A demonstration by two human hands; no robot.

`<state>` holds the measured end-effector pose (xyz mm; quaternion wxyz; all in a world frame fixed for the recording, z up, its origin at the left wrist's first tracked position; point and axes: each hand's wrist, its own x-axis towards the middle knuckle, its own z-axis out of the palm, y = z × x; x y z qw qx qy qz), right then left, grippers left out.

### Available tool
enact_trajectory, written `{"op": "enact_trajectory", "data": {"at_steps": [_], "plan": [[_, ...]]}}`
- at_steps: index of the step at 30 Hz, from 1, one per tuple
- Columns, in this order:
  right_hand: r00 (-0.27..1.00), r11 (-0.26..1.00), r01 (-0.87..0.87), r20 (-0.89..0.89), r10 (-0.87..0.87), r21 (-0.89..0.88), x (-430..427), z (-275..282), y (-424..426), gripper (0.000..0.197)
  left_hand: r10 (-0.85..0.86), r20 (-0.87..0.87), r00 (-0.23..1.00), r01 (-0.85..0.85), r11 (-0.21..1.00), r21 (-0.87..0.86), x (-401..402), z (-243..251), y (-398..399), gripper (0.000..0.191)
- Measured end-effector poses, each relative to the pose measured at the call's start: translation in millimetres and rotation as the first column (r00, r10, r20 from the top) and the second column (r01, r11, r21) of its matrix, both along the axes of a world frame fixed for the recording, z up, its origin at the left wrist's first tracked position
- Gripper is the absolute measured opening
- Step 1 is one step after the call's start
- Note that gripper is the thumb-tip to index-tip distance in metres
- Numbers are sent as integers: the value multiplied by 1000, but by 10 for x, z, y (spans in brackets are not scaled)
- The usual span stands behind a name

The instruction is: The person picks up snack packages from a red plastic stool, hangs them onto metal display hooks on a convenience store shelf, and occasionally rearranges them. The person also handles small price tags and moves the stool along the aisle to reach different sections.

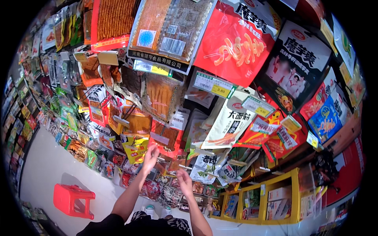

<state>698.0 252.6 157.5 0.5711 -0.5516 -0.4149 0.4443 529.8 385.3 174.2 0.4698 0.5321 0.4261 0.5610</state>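
My left hand (151,157) is raised at the lower left edge of a hanging red snack packet (166,136) with a clear window onto brown strips. Whether its fingertips touch the packet cannot be told. My right hand (185,181) is lower and to the right, fingers loosely curled and apart, with nothing seen in it. Just above it hangs a smaller brownish packet (178,161). A yellow packet (134,148) hangs left of my left hand, and a white and green packet (203,168) is to the right of my right hand.
Larger snack bags, including a red one (233,44) and a black one (295,65), hang higher on hooks with price tags (213,85). Bins of small wrapped snacks (172,196) sit below. A red plastic stool (73,200) stands on the floor at left; a yellow shelf unit (260,219) is at right.
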Motion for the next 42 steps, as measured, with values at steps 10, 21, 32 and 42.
{"op": "enact_trajectory", "data": {"at_steps": [10,21,32,42], "plan": [[970,995,30,236,-51,91,50,-77,1463,59,373,-436,819,-212,903,373,-2,-241,1149,48],[994,999,-35,101,34,6,242,-229,1349,15,53,-153,987,-61,997,-51,-6,-20,646,24],[971,997,56,229,-66,53,149,-265,1034,46,91,-459,884,-106,994,-7,-114,-239,209,64],[935,980,189,315,-161,-62,388,-872,-1745,30,32,-211,977,-37,999,-20,-622,-1428,-1374,42]]}}
